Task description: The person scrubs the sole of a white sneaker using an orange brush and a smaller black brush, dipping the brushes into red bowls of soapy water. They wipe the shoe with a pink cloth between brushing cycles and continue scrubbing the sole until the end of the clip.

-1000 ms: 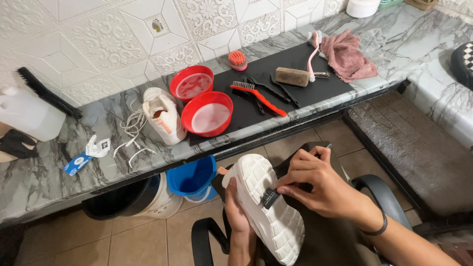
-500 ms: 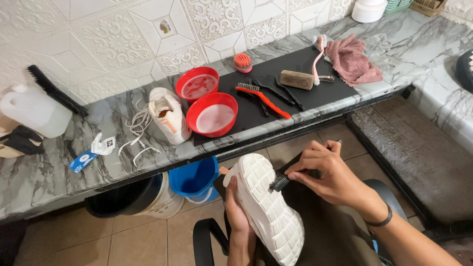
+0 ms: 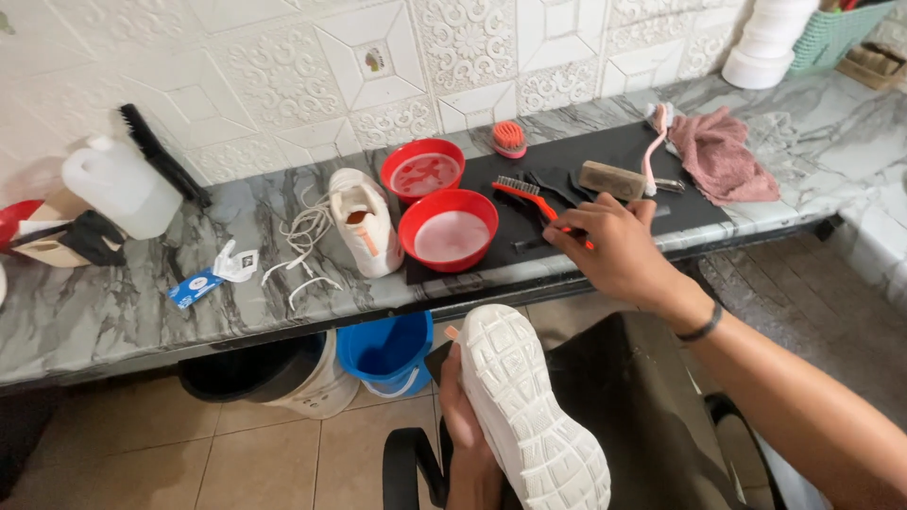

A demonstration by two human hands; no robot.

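Moved: right hand (image 3: 614, 247) off sole, now over mat on surface (image 3: 113, 312), fingers curled at orange-handled brush (image 3: 539, 200); grip closure: cannot tell. Head view: left hand (image 3: 463, 425) clasps white shoe (image 3: 529, 406), sole up, below edge. Advice: steady shoe firmly.

Brushes (image 3: 553, 194) and red bowls (image 3: 449, 227) crowd the black mat (image 3: 614, 151); bare marble counter (image 3: 113, 312) lies open left of the laces (image 3: 307, 236).

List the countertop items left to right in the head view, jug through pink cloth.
white jug → blue packet → loose laces → white shoe → front red bowl → orange brush → wooden brush → pink cloth
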